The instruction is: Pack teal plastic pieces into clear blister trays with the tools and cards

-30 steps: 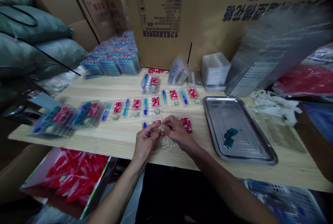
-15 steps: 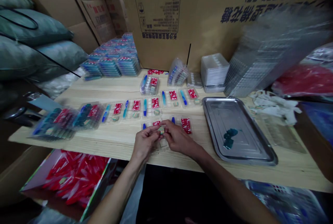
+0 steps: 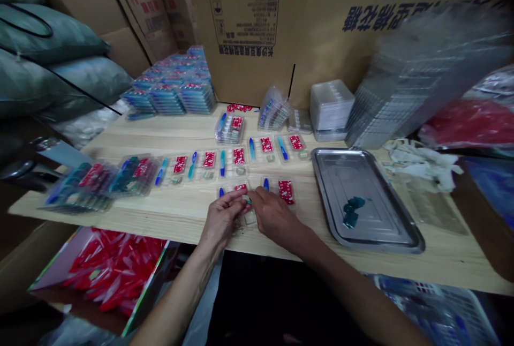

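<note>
My left hand [image 3: 225, 213] and my right hand [image 3: 275, 215] meet above the front of the table, fingers pinched around a small pale green piece [image 3: 248, 200]. Fingers partly cover the piece, so its kind is unclear. Beneath them lies a clear plastic tray [image 3: 249, 218] with a blue item and a red packet, half hidden. Just right, another tray with a red patterned packet [image 3: 286, 192] is partly behind my right hand. Behind is a row of similar trays, each with a blue pen-like stick [image 3: 223, 164], a red packet [image 3: 238, 156] and a small greenish piece.
A metal tray [image 3: 385, 228] with dark green packets [image 3: 352, 212] is at right. Stacked filled trays [image 3: 134, 174] stand left, clear empty trays [image 3: 331, 107] at the back. A box of red items [image 3: 116, 268] sits below the table edge. A large carton [image 3: 244, 8] rises behind.
My right fingers have shifted slightly and curled lower over the small green piece. Both hands remain in nearly the same place; the view has tilted a little.
</note>
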`<action>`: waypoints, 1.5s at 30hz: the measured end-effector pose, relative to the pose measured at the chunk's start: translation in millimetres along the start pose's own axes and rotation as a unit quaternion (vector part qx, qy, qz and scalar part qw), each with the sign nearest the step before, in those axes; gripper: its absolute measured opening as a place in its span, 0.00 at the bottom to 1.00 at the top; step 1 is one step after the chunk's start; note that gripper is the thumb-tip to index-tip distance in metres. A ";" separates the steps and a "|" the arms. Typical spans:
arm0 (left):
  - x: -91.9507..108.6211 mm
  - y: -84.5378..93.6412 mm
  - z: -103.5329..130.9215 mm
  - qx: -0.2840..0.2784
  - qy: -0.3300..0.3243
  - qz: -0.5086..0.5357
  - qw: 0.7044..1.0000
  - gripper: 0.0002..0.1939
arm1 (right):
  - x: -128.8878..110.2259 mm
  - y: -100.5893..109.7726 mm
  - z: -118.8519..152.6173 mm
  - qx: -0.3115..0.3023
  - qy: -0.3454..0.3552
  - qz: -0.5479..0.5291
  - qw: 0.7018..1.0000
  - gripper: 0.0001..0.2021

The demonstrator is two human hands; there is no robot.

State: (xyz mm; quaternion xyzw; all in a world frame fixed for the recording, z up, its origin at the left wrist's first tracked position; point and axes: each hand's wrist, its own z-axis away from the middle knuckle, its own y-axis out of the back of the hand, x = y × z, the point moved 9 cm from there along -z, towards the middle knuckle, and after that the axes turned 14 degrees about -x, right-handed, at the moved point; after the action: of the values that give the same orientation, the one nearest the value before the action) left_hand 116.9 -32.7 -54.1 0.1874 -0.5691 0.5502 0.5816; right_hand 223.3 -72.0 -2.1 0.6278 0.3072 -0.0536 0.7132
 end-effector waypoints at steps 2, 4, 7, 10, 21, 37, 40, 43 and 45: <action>0.4 3.3 0.1 0.012 -0.003 -0.004 1.000 0.21 | 1.0 1.5 0.3 0.018 -0.010 -0.025 0.999 0.17; 2.4 5.0 0.8 0.016 -0.011 -0.014 1.000 0.22 | 8.7 5.5 1.8 0.060 -0.039 -0.092 0.993 0.16; 6.4 1.9 2.5 0.003 -0.026 -0.019 0.999 0.24 | 14.3 8.3 4.1 0.117 -0.047 -0.176 0.976 0.17; 3.5 -1.0 3.7 0.002 -0.008 0.014 1.000 0.22 | 9.8 9.1 3.3 0.139 -0.020 -0.186 0.972 0.16; 0.2 -4.8 1.6 0.015 0.020 0.078 0.997 0.20 | -3.6 7.4 13.2 0.183 -0.031 -0.146 0.972 0.24; 16.3 -38.2 -12.1 -0.254 -0.008 -0.640 0.725 0.10 | 47.0 13.2 38.2 0.128 -0.017 -0.120 0.984 0.17; 10.4 -56.1 -8.4 -0.309 -0.033 -0.688 0.656 0.12 | 50.8 16.0 42.3 0.139 -0.011 -0.125 0.982 0.16; 9.8 -61.2 -2.5 -0.331 -0.045 -0.706 0.624 0.15 | 58.7 21.5 47.2 0.150 -0.005 -0.128 0.980 0.16; 6.6 -58.4 -0.1 -0.336 -0.039 -0.711 0.616 0.17 | 62.1 24.7 49.6 0.156 -0.001 -0.131 0.979 0.16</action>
State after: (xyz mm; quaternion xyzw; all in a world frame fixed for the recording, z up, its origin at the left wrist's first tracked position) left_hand 165.1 -48.8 -24.5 0.3467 -0.4248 -0.2729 0.7905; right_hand 303.1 -93.8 -11.0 0.6853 0.3743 -0.1942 0.5937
